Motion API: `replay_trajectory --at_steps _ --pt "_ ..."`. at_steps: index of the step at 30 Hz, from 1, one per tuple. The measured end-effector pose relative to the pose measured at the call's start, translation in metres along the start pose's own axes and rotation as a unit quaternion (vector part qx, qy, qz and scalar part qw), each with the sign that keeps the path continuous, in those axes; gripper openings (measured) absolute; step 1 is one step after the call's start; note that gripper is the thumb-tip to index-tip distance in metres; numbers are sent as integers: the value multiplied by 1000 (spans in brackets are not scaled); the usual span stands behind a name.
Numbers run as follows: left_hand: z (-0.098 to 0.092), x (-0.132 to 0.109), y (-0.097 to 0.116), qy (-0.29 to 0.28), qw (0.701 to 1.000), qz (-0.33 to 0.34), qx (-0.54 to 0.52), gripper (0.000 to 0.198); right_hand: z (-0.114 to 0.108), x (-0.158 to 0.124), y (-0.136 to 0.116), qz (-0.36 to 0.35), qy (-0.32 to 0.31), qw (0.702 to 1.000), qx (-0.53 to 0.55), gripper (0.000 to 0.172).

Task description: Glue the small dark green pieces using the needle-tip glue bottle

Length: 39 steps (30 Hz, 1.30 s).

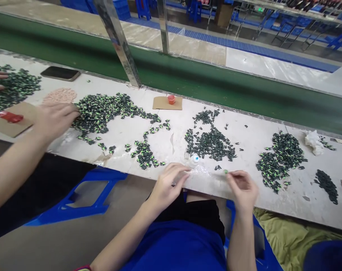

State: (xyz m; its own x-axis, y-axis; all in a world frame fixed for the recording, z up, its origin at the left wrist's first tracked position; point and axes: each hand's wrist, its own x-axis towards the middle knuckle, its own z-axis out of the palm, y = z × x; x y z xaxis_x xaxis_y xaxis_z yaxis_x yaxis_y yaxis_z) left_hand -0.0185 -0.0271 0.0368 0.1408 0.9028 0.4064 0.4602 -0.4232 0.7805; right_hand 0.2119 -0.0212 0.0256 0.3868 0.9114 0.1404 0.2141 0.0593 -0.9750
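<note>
My left hand is at the near edge of the bench, its fingers bent and closed toward the thumb. Its fingertips are beside a small white bottle with a blue tip; anything between them is too small to make out. My right hand pinches a small green piece between thumb and fingertips, just above the bench. Beyond my hands lies a loose heap of small dark pieces. Dark pieces with bright green parts form a cluster to the left and a heap to the right.
A red-topped pot sits on cardboard. At left, another person's hand touches a large heap of dark-green pieces. A phone lies behind it. A metal post rises at the back. Crumpled tissue lies right.
</note>
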Motion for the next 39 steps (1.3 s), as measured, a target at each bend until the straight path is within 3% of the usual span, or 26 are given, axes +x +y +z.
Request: replay_trajectory --at_steps 3,6,8,10,12,14,17,20,25,28,31,35,39 --pt "-18 0 -21 69 992 0 108 14 -19 20 11 -28 166 983 -74 23" --pt "-31 -1 -40 62 979 -9 196 16 -21 26 10 -116 204 950 -205 25" --pt "-35 -2 -46 13 969 -21 247 21 -9 21 6 -189 151 933 -268 28" --pt "-38 0 -45 -39 956 -44 288 27 11 12 3 -243 43 926 -284 36" --pt "-39 2 -43 -73 945 -63 314 32 33 3 3 -265 -55 916 -297 51" --pt "-40 4 -40 -89 939 -69 324 35 52 -2 5 -271 -110 908 -300 58" --pt "-38 7 -38 -87 948 -68 300 38 71 -3 8 -259 -141 913 -283 44" --pt "-29 10 -33 -79 968 -74 227 30 78 -1 4 -228 -146 935 -230 28" --pt "2 11 -23 -87 980 -126 126 11 72 -6 -7 -70 -161 984 -13 26" --pt "16 9 -21 -56 976 -142 154 8 60 -9 -8 3 -115 992 57 31" --pt "19 5 -24 -25 976 -126 176 3 46 -9 -2 7 -52 996 71 31" --pt "16 4 -29 -53 983 -111 137 14 39 -9 8 24 2 992 123 29" --pt "16 5 -29 -56 984 -127 116 15 45 -15 5 38 -2 995 87 25"
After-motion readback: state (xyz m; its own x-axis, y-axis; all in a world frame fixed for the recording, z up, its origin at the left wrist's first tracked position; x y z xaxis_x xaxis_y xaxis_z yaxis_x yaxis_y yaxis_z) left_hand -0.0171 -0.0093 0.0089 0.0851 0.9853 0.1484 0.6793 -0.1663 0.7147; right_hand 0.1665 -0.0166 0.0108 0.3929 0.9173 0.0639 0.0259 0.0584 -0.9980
